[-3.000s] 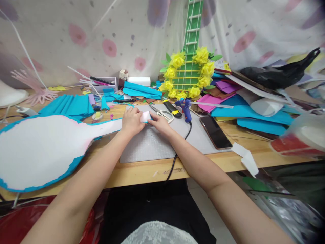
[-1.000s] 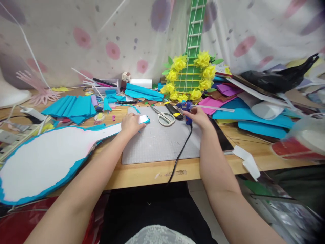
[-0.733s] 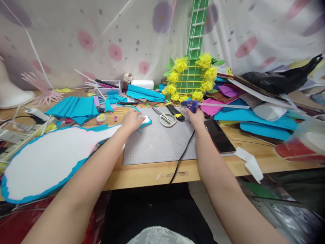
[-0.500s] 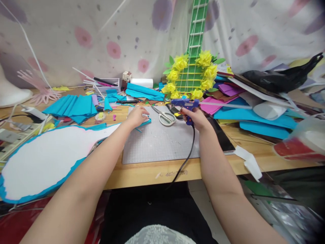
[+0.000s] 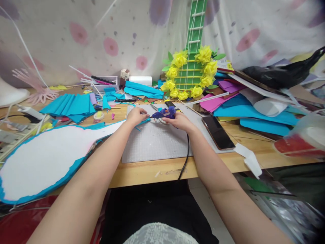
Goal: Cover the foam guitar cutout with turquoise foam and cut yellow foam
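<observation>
My right hand (image 5: 179,121) is closed round a blue glue gun (image 5: 164,113), whose nozzle points left. The nozzle is close to the blue-edged narrow end of a white guitar-shaped cutout (image 5: 48,159); I cannot tell whether they touch. My left hand (image 5: 136,116) is closed on that narrow end, its fingers partly hiding it. Blue paper (image 5: 145,121) shows just past the fingertips. Behind the glue gun lie scissors (image 5: 153,107), mostly covered. Below both hands is a grey cutting mat (image 5: 154,145).
A green guitar-like piece with yellow paper flowers (image 5: 180,59) stands at the back. A phone (image 5: 218,133) lies right of the mat. Coloured sheets (image 5: 254,110) are piled at right, near a plastic cup (image 5: 302,139). Pleated blue paper (image 5: 68,106) and a power strip (image 5: 7,149) are at left.
My right hand has brought the glue gun left and slightly down to the narrow end. The scissors are now mostly covered, and the phone shows more fully. My left hand keeps its hold.
</observation>
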The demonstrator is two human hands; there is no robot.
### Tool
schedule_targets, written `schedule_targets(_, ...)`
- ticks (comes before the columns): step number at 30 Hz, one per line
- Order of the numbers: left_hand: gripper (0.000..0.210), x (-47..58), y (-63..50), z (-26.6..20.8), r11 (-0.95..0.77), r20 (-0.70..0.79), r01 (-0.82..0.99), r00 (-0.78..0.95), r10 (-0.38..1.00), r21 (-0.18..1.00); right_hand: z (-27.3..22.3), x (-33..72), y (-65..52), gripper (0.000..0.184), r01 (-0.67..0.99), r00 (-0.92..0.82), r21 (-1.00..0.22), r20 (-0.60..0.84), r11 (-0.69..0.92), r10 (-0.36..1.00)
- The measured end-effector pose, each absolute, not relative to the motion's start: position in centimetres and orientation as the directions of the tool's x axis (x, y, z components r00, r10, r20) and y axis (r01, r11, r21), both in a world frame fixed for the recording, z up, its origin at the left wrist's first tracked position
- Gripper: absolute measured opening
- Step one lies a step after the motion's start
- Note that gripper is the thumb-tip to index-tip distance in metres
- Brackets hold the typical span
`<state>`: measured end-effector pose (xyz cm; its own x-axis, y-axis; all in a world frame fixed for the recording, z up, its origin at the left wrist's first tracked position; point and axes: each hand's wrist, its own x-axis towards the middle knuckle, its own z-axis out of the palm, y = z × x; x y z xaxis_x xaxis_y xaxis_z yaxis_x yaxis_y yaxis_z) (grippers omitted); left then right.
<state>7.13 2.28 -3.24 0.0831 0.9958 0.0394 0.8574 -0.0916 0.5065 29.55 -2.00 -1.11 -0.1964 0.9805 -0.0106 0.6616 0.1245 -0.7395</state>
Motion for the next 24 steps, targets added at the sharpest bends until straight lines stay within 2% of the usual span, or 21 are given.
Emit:
schedule_targets(8,0.030,7.49,2.47,-3.30,-0.020,-0.001,0.835,0.025,1.000,0.550,-1.90,29.62,-1.50,0.041,0.679,-0.199,-0.717,0.028,0.158,0.980)
schedule_targets(24,0.030,7.76,2.14,-2.97,0.003,0.001,0.848,-0.004,1.000,0.530,-1.60,29.40,-1.76,0.033,0.716,-0.224,-0.671,0.040,0.192,0.974)
